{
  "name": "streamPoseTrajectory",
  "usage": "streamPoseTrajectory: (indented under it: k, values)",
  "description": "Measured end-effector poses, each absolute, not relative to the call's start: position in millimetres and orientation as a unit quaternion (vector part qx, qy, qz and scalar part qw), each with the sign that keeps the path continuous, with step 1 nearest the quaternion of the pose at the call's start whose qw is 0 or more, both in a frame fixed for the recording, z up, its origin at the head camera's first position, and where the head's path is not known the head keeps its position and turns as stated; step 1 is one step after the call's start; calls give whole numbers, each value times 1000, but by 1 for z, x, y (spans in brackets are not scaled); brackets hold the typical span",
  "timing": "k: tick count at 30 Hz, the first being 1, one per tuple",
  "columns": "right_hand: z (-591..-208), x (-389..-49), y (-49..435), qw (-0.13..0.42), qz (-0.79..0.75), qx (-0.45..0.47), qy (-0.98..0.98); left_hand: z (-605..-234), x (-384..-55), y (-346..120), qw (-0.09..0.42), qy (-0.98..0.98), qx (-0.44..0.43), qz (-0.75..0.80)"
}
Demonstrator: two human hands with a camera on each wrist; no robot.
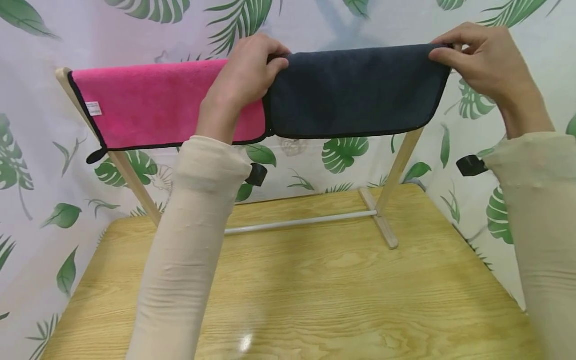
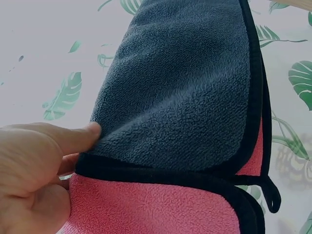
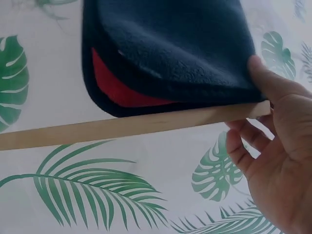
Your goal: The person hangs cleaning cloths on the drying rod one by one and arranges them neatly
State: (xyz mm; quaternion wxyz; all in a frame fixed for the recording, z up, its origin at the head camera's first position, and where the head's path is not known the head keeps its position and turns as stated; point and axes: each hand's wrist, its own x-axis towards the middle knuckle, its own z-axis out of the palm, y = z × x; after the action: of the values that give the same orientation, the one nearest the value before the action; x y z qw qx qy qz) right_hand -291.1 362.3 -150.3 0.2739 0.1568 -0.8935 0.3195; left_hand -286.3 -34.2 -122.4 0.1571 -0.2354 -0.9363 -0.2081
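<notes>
A dark grey-blue towel (image 1: 355,92) with black edging hangs folded over the top of a wooden rack (image 1: 400,160). My left hand (image 1: 243,75) pinches its upper left corner; in the left wrist view the thumb lies on the grey pile, beside the seam with the pink towel (image 2: 156,204). At the upper right corner my right hand (image 1: 488,57) grips the fold by the post's top end, thumb in front. Red underside (image 3: 119,90) shows between the layers in the right wrist view. The pink towel (image 1: 157,107) hangs on the left half, partly behind my left wrist.
The rack stands on a wood-grain table (image 1: 315,290), with a white lower bar (image 1: 306,222) and a wooden foot (image 1: 382,225). Leaf-patterned cloth (image 1: 27,150) covers the walls close behind. A white tag (image 1: 94,108) and a black loop (image 1: 96,155) are on the pink towel's left edge.
</notes>
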Motion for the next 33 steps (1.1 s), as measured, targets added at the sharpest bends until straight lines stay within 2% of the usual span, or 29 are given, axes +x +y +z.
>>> streamPoseTrajectory:
  k: [4, 15, 24, 33]
  values:
    - [-150, -291, 366, 249, 376, 141, -881, -124, -285, -34, 158, -935, -231, -216]
    - [-154, -291, 362, 248, 415, 143, -864, -125, -290, -35, 170, -928, -221, -247]
    - [-160, -288, 363, 237, 414, 160, -864, -144, -287, -56, 256, -786, -292, -481]
    - [-169, -272, 370, 237, 355, 124, -896, -159, -262, -98, 307, -822, -267, -399]
